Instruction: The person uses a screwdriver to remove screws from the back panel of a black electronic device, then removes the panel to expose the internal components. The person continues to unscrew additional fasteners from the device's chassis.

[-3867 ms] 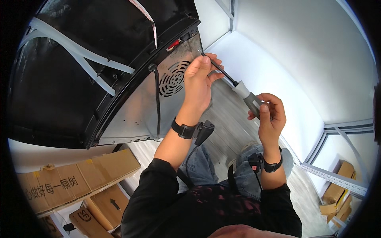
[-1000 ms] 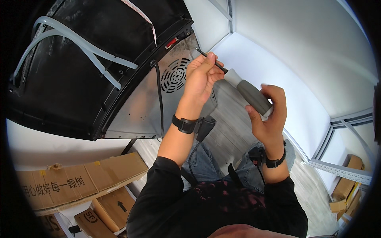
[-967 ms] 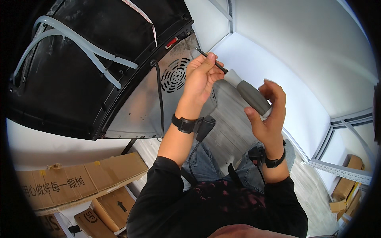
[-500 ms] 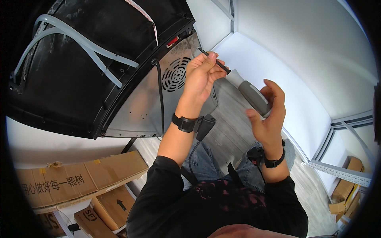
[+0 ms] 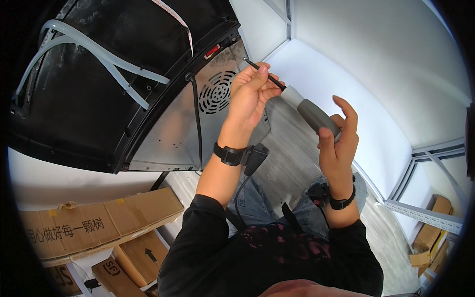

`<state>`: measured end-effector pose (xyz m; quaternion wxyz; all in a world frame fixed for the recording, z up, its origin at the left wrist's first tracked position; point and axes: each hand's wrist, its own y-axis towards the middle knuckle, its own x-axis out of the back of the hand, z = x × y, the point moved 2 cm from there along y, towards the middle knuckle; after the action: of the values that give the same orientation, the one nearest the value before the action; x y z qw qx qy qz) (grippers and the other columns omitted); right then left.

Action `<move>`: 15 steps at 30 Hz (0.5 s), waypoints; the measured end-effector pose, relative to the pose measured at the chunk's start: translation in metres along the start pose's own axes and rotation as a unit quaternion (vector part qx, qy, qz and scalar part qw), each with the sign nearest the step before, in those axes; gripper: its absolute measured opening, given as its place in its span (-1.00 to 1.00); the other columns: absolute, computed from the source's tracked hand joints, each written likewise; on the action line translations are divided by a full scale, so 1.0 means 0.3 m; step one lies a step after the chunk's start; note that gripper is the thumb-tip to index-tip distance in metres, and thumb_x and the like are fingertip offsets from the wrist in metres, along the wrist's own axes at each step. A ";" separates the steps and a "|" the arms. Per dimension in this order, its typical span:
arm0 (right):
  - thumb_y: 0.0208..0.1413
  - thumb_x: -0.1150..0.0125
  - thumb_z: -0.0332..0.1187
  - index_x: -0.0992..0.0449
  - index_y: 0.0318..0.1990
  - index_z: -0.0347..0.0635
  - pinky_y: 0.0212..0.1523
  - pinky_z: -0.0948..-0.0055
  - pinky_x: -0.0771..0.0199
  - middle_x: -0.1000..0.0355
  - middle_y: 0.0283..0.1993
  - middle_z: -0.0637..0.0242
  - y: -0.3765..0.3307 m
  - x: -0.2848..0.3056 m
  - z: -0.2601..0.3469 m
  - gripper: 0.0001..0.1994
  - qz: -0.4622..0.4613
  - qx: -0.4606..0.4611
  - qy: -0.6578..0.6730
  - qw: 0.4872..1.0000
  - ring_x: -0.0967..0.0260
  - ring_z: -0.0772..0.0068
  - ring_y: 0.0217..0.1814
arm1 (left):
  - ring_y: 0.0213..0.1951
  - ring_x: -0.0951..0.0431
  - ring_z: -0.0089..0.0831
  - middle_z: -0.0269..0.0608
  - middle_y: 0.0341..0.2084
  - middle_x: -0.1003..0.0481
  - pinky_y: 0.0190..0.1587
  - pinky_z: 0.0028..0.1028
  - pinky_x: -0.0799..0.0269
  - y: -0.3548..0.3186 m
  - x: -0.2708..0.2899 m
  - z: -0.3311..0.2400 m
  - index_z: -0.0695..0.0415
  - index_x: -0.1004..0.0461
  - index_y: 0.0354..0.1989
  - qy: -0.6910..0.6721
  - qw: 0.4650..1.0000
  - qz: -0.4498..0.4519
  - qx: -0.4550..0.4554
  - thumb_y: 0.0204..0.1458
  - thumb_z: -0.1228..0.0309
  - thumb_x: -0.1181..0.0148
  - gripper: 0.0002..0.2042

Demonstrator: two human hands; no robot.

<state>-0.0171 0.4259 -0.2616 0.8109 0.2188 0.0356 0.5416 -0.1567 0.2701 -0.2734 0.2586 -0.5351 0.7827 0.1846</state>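
A screwdriver [image 5: 318, 118] with a thick grey handle, a pale collar and a dark shaft slants between my hands, its tip up and to the left. My left hand [image 5: 250, 91] pinches the shaft between thumb and fingers, a little behind the tip. Something small and shiny shows at the tip, too small to make out. My right hand [image 5: 340, 143] holds the butt of the handle between the thumb and the bent fingers, with the index finger lifted off. Just beyond my left hand stands a metal panel [image 5: 168, 131] with round vent slots; the tip is held in front of its upper end.
Left of the panel, a large black appliance body [image 5: 99, 99] carries two pale hoses [image 5: 106, 57]. A black cable [image 5: 197, 123] hangs down the panel. Cardboard boxes [image 5: 143, 213] are stacked at lower left, and more cardboard [image 5: 433, 222] lies at far right beside a white metal frame [image 5: 425, 213].
The thumb and fingers of my right hand have closed in on the handle's butt. The handle has turned about its length. My left hand keeps its pinch on the shaft.
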 end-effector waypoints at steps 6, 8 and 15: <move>-0.08 -0.35 -0.42 -0.18 0.12 -0.28 -0.33 0.49 -0.36 -0.40 -0.43 0.15 0.024 -0.013 -0.010 -0.40 -0.053 0.205 -0.093 0.973 -0.40 0.40 -0.39 | -0.42 -0.57 -0.47 -0.18 -0.49 -0.52 -0.44 -0.60 -0.51 -0.010 -0.015 -0.005 0.20 -0.40 -0.29 -0.002 1.000 -0.001 0.013 0.19 0.39 0.02 -0.86; -0.08 -0.34 -0.44 -0.20 0.09 -0.28 -0.35 0.50 -0.36 -0.40 -0.44 0.15 0.022 -0.033 0.001 -0.42 -0.057 0.195 -0.061 0.977 -0.40 0.39 -0.41 | -0.43 -0.57 -0.48 -0.19 -0.48 -0.52 -0.45 -0.59 -0.51 -0.005 0.002 0.004 0.20 -0.40 -0.28 0.003 1.000 0.012 0.010 0.19 0.40 0.02 -0.86; -0.07 -0.32 -0.48 -0.21 0.07 -0.26 -0.48 0.53 -0.31 -0.38 -0.54 0.19 -0.003 -0.008 0.009 -0.46 -0.010 0.029 -0.065 0.997 -0.39 0.40 -0.51 | -0.47 -0.56 -0.48 -0.20 -0.50 -0.50 -0.45 -0.57 -0.52 -0.014 -0.034 -0.005 0.20 -0.40 -0.33 -0.004 1.000 -0.019 0.015 0.17 0.38 -0.02 -0.86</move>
<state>-0.0166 0.4227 -0.2599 0.8100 0.2771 0.0005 0.5168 -0.1502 0.2753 -0.2660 0.2731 -0.5450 0.7743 0.1699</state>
